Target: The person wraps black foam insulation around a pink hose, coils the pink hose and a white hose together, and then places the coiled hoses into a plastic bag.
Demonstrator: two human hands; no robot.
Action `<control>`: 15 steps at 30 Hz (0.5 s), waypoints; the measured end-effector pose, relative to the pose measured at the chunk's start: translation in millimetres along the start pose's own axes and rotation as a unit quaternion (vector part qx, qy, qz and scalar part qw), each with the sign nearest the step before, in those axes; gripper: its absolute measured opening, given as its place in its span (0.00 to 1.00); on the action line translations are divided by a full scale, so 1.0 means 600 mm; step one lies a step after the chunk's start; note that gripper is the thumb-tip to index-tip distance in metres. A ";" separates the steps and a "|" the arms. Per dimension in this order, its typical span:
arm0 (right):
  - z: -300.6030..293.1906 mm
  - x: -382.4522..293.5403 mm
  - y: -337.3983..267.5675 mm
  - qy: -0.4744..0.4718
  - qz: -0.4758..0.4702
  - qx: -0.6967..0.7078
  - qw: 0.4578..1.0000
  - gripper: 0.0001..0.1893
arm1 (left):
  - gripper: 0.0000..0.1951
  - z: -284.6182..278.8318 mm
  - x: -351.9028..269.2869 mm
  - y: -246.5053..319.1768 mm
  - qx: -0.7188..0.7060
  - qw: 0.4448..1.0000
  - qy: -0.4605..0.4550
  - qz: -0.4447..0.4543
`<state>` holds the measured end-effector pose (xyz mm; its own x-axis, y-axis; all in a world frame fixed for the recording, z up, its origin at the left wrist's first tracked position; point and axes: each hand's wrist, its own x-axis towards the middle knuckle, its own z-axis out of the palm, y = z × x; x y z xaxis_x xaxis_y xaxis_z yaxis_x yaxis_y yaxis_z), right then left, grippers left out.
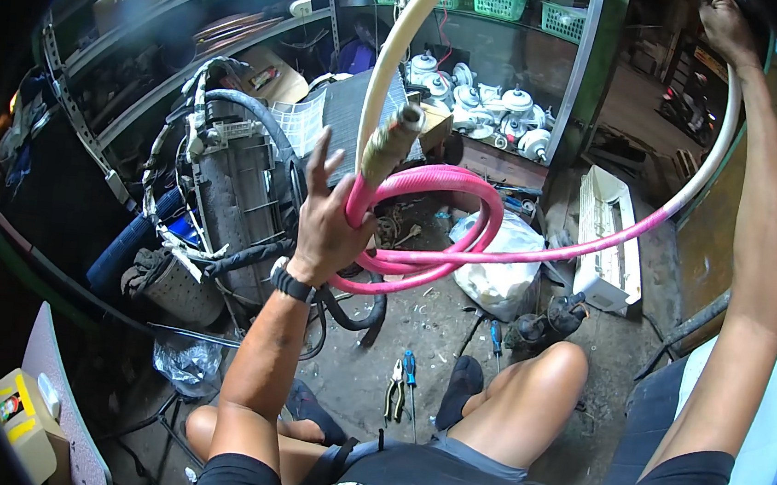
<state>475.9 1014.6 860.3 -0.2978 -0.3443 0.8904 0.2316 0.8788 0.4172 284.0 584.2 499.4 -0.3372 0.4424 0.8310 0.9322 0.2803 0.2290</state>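
Observation:
A pink hose (456, 255) hangs in loose coils in front of me. My left hand (331, 227) is around it near one end, with the thumb side against the coils and some fingers raised. That end carries a yellowish wrapped piece (390, 146) with an open tube mouth pointing up. High at the upper right, my right hand (725, 33) grips a pale stretch of hose (720, 133), which runs down into the pink coils. Another cream-coloured length (383, 69) arches up past the top edge of the view. A dark watch (291, 282) is on my left wrist.
Combination pliers (395, 390) and a blue-handled screwdriver (409, 376) lie on the floor between my feet. Another screwdriver (496, 338) is by a white plastic bag (496, 280). Left stands a dismantled appliance unit (234, 187); right, a white plastic housing (607, 241). Metal shelving (189, 66) lines the back.

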 end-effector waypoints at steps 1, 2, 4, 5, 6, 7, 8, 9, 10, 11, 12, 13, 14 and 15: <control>0.004 -0.002 -0.002 -0.004 0.001 -0.004 1.000 0.23 | 0.31 0.004 0.005 -0.009 -0.035 0.998 -0.049 -0.033; 0.012 -0.006 -0.004 -0.006 0.001 -0.010 1.000 0.23 | 0.33 0.010 0.012 -0.019 -0.070 0.991 -0.098 -0.065; 0.061 -0.023 -0.019 -0.006 0.017 -0.001 1.000 0.23 | 0.34 0.005 0.025 -0.036 -0.048 0.986 -0.142 -0.070; 0.112 -0.040 -0.046 -0.007 0.034 0.012 0.999 0.23 | 0.35 -0.007 0.022 -0.047 -0.026 0.978 -0.189 -0.078; 0.096 -0.023 -0.038 -0.026 0.021 -0.025 0.999 0.23 | 0.35 0.025 0.022 -0.044 -0.057 0.981 -0.173 -0.065; 0.108 -0.029 -0.046 -0.040 0.019 -0.046 0.998 0.23 | 0.31 0.051 0.018 -0.046 -0.088 0.980 -0.163 -0.070; 0.141 -0.049 -0.069 -0.055 0.029 -0.066 0.996 0.23 | 0.27 0.069 0.013 -0.050 -0.111 0.978 -0.158 -0.079; 0.174 -0.081 -0.115 -0.050 0.043 -0.071 0.995 0.23 | 0.26 0.071 0.006 -0.054 -0.124 0.979 -0.136 -0.082; 0.201 -0.116 -0.192 -0.016 0.064 -0.042 0.997 0.23 | 0.25 0.058 -0.004 -0.062 -0.128 0.981 -0.115 -0.088; 0.215 -0.176 -0.323 0.031 0.082 0.039 0.995 0.23 | 0.27 0.036 -0.016 -0.079 -0.111 0.979 -0.134 -0.102; 0.212 -0.237 -0.446 0.077 0.091 0.111 0.987 0.24 | 0.29 0.023 -0.024 -0.089 -0.102 0.977 -0.152 -0.113; 0.187 -0.299 -0.550 -0.061 0.100 0.266 0.957 0.23 | 0.26 0.015 -0.027 -0.093 -0.106 0.981 -0.122 -0.111; 0.160 -0.363 -0.655 -0.206 0.155 0.412 0.874 0.22 | 0.26 0.005 -0.028 -0.100 -0.097 0.982 -0.113 -0.118; 0.126 -0.427 -0.741 -0.327 0.227 0.471 0.787 0.22 | 0.24 0.008 -0.018 -0.099 -0.100 0.983 -0.103 -0.118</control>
<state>379.5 737.2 432.9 -0.8669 0.0490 0.4960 -0.2464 0.8230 -0.5119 231.3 566.9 474.4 -0.5475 0.5542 0.6270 0.8249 0.2313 0.5158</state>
